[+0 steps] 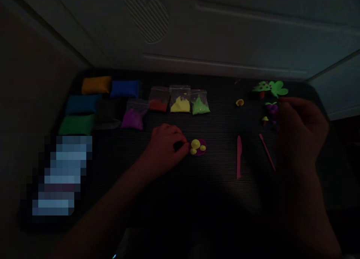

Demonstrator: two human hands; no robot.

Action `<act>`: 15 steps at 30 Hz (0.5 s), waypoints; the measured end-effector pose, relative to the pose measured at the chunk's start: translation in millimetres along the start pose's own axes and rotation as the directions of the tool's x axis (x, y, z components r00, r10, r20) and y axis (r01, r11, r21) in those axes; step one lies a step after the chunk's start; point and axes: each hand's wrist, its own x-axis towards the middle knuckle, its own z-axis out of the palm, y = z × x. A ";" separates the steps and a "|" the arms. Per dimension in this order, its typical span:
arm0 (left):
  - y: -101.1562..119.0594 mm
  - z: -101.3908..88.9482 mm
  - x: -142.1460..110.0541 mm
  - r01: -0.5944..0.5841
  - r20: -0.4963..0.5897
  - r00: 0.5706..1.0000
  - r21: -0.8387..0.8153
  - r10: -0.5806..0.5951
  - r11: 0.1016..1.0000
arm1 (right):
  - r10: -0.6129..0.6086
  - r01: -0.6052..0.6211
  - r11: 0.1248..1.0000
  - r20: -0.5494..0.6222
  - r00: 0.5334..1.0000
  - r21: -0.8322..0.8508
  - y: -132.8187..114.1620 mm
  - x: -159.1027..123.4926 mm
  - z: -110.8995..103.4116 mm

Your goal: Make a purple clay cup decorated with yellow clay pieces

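The scene is very dark. My left hand (165, 144) rests on the black table (213, 184) with curled fingers, its fingertips touching the edge of a purple clay disc with yellow blobs (198, 146). Raised at the right, my right hand (302, 129) is blurred, right beside a small purple clay grape bunch (271, 108). I cannot make out whether it holds anything. A green clay leaf piece (271, 87) lies behind the grapes.
Two pink modelling tools (239, 157) (266, 152) lie between my hands. Clay packs in orange (96, 85), blue (124, 88), green (76, 124), purple (132, 118), red, yellow (180, 104) and light green sit at the back left. A small yellow-red clay bit (239, 102) is farther back.
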 end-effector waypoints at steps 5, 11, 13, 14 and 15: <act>-0.9 0.8 1.3 0.009 -0.011 1.000 0.006 -0.009 1.000 | -0.050 0.045 0.988 -0.028 0.998 -0.146 9.3 3.9 0.6; -1.7 0.1 0.8 0.006 -0.053 0.999 -0.012 -0.006 1.000 | -0.056 0.082 0.875 0.069 0.996 -0.478 22.4 16.3 -12.7; -1.8 -0.3 1.1 0.010 -0.055 0.998 -0.018 -0.011 1.000 | -0.035 0.079 0.794 0.085 0.996 -0.602 24.5 23.0 -20.8; -1.8 -0.4 1.4 0.014 -0.054 0.998 -0.021 -0.015 1.000 | -0.004 0.075 0.763 0.111 0.994 -0.642 24.8 25.8 -24.3; -1.9 -0.4 1.9 0.019 -0.055 0.998 -0.023 -0.020 1.000 | 0.037 0.072 0.736 0.146 0.989 -0.673 24.8 27.9 -27.2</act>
